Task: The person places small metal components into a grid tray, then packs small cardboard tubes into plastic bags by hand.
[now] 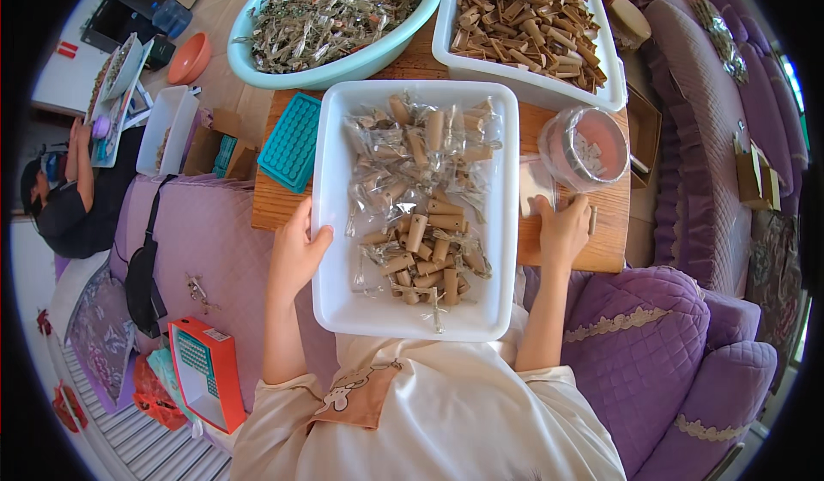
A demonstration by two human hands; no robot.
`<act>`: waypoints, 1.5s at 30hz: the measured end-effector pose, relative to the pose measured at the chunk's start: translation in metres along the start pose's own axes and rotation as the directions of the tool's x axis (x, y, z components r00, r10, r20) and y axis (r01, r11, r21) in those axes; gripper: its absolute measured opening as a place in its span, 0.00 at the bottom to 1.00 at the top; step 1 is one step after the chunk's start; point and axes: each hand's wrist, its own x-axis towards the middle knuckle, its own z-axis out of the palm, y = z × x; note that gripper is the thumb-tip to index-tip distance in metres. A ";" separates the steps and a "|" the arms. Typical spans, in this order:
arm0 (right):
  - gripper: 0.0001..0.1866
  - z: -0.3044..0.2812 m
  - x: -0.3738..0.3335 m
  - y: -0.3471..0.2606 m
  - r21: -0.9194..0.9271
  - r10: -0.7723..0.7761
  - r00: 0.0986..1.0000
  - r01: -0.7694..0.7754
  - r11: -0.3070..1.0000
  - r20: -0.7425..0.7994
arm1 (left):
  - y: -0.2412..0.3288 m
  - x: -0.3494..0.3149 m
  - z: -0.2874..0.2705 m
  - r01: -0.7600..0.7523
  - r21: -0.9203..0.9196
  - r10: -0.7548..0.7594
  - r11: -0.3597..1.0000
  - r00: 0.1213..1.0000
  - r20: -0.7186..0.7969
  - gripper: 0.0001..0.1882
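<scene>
In front of me a white plastic tray (pixel 329 296) sits tilted toward my body over the table's near edge. My left hand (pixel 296 249) grips its left rim, thumb on the near side. Inside lie small brown cardboard tubes (pixel 418 232), loose in the near half; farther up, tubes (pixel 435 129) are wrapped in clear plastic. My right hand (pixel 562 228) rests on the table right of the tray, thumb and fingers apart. Its thumb touches a flat clear plastic sheet or bag (pixel 534 181). One tube (pixel 593 219) stands beside its fingers, apparently not gripped.
Past the tray stand a mint-green basin (pixel 257 78) of wrapped pieces and a white bin (pixel 515 67) of brown tubes. Right is a clear round tub (pixel 562 151) with white bits; left, a teal compartment tray (pixel 292 138). A person (pixel 73 193) works far left. Purple sofas flank me.
</scene>
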 end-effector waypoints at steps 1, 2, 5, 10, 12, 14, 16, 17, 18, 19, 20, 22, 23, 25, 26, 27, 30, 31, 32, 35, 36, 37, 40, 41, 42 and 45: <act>0.25 0.003 0.001 0.000 0.002 0.007 1.000 -0.007 1.000 0.000 | 0.000 0.000 0.001 -0.002 0.005 0.002 1.000 1.000 0.005 0.21; 0.26 0.007 0.002 -0.001 0.009 -0.018 1.000 0.018 1.000 -0.014 | -0.001 0.000 0.002 -0.027 0.006 0.027 1.000 1.000 -0.002 0.21; 0.27 0.014 0.008 -0.003 0.052 -0.044 0.999 0.043 0.998 0.001 | 0.000 0.000 0.004 -0.056 0.021 0.057 0.998 0.998 -0.027 0.20; 0.16 0.011 0.013 -0.005 0.164 -0.020 0.981 -0.012 0.986 0.191 | -0.005 -0.001 0.010 -0.068 -0.051 0.063 0.996 0.994 -0.094 0.20; 0.15 0.005 0.010 -0.001 0.200 -0.007 0.969 -0.045 0.979 0.249 | -0.003 0.000 0.013 -0.045 -0.066 0.039 0.997 0.995 -0.094 0.19; 0.14 -0.007 0.004 0.008 0.284 -0.061 0.942 -0.037 0.958 0.330 | -0.002 0.001 0.014 -0.058 -0.070 0.050 0.996 0.993 -0.105 0.19; 0.10 -0.018 -0.003 0.027 0.503 -0.083 0.943 -0.096 0.859 0.321 | -0.002 -0.001 0.017 -0.063 -0.076 0.053 0.995 0.991 -0.123 0.18; 0.08 -0.044 -0.009 0.016 0.456 -0.092 0.963 -0.035 0.889 0.252 | 0.000 -0.002 0.018 -0.053 -0.061 0.045 0.997 0.991 -0.125 0.18; 0.07 -0.058 -0.014 0.014 0.542 -0.105 0.987 0.024 0.840 0.120 | 0.004 -0.003 0.021 -0.048 -0.049 0.042 0.998 0.991 -0.124 0.18; 0.07 -0.068 -0.016 0.013 0.616 -0.064 0.994 -0.004 0.787 0.088 | 0.007 -0.003 0.025 -0.047 -0.054 0.040 0.997 0.991 -0.131 0.18; 0.07 -0.082 -0.017 0.004 0.636 -0.066 0.996 0.010 0.771 0.064 | 0.011 -0.004 0.031 -0.011 -0.071 0.005 0.997 0.997 -0.078 0.20; 0.08 -0.098 -0.025 -0.020 0.659 -0.082 0.996 0.034 0.751 0.042 | 0.019 -0.005 0.042 0.027 -0.089 -0.030 0.996 0.999 -0.039 0.22; 0.09 -0.101 -0.031 -0.029 0.704 -0.141 0.985 0.027 0.710 0.104 | 0.021 -0.006 0.049 -0.137 0.156 0.163 0.978 0.973 -0.164 0.26; 0.11 -0.110 -0.047 -0.053 0.759 -0.242 0.938 -0.033 0.650 0.249 | 0.031 -0.010 0.059 -0.242 0.409 0.363 0.880 0.898 -0.249 0.30; 0.09 -0.109 -0.058 -0.060 0.774 -0.311 0.901 -0.042 0.631 0.302 | 0.041 -0.016 0.059 -0.344 0.141 0.369 0.928 0.900 -0.231 0.33; 0.08 -0.108 -0.070 -0.067 0.788 -0.380 0.854 -0.055 0.613 0.356 | 0.052 -0.025 0.058 -0.413 -0.136 0.379 0.901 0.899 -0.220 0.36; 0.08 -0.098 -0.096 -0.093 0.774 -0.562 0.701 0.021 0.632 0.440 | 0.077 -0.048 0.063 -0.128 -0.819 0.275 0.559 0.961 0.037 0.32; 0.09 -0.093 -0.100 -0.098 0.734 -0.665 0.620 0.203 0.648 0.416 | 0.078 -0.050 0.063 -0.135 -0.818 0.267 0.560 0.963 0.024 0.32; 0.12 -0.093 -0.105 -0.106 0.665 -0.656 0.535 0.214 0.715 0.533 | 0.079 -0.051 0.063 -0.124 -0.767 0.232 0.630 0.972 0.033 0.28; 0.15 -0.086 -0.101 -0.106 0.694 -0.803 0.376 0.410 0.592 0.463 | 0.071 -0.038 0.043 -0.043 -0.748 0.157 0.663 0.984 0.083 0.17; 0.16 -0.084 -0.099 -0.107 0.760 -0.806 0.425 0.328 0.561 0.412 | 0.064 -0.026 0.035 -0.113 -0.752 0.198 0.650 0.980 0.025 0.16; 0.16 -0.084 -0.095 -0.104 0.761 -0.807 0.424 0.326 0.561 0.412 | 0.058 -0.015 0.024 -0.220 -0.642 0.195 0.734 0.974 -0.112 0.14; 0.13 -0.084 -0.074 -0.090 0.665 -0.662 0.602 0.271 0.696 0.446 | 0.011 0.042 -0.024 -0.323 -0.376 0.241 0.868 0.938 -0.250 0.13; 0.13 -0.083 -0.068 -0.084 0.663 -0.656 0.611 0.269 0.699 0.444 | 0.007 0.062 -0.041 -0.280 -0.310 0.223 0.908 0.953 -0.207 0.10; 0.12 -0.085 -0.063 -0.082 0.629 -0.622 0.633 0.262 0.732 0.461 | -0.009 0.083 -0.059 -0.134 -0.250 0.097 0.959 0.983 -0.155 0.10; 0.10 -0.086 -0.061 -0.085 0.582 -0.580 0.684 0.272 0.766 0.443 | -0.030 0.135 -0.073 -0.179 -0.025 0.171 0.983 0.965 -0.198 0.12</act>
